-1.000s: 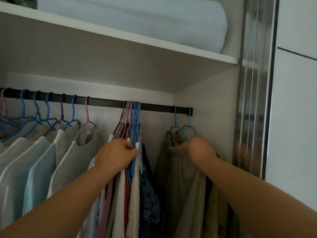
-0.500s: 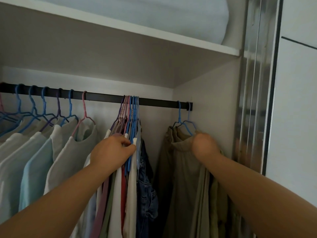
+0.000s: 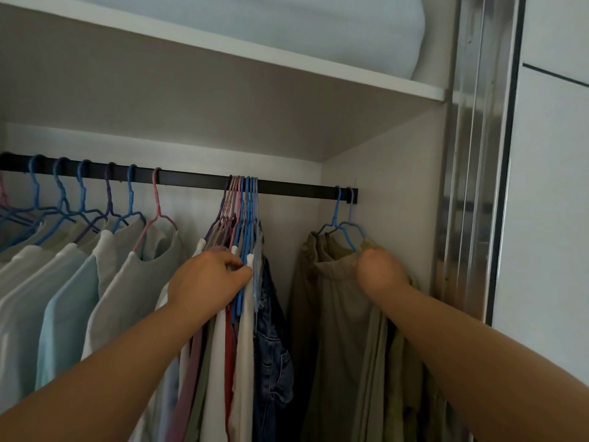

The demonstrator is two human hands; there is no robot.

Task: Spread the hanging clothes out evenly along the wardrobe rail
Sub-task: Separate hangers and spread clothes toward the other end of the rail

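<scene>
A black rail (image 3: 287, 188) runs across the wardrobe. On its left, pale shirts (image 3: 73, 282) hang spaced apart on blue, purple and pink hangers. A tight bunch of hangers (image 3: 242, 205) with mixed clothes and denim (image 3: 274, 339) crowds the middle. My left hand (image 3: 207, 279) grips into that bunch, fingers among the hanger shoulders. Two blue hangers (image 3: 345, 218) carry olive garments (image 3: 331, 314) at the rail's right end. My right hand (image 3: 379, 274) grips the shoulder of the olive garment there; its fingers are hidden.
A white shelf (image 3: 287, 68) with a rolled pale blue duvet (image 3: 287, 20) sits above the rail. The wardrobe side wall (image 3: 392, 186) stands just right of the olive garments. A metal sliding-door frame (image 3: 478, 154) borders it. Bare rail lies on both sides of the bunch.
The view has shifted slightly. Both hands hold the same spots; the bunch and the olive garments hang where they were.
</scene>
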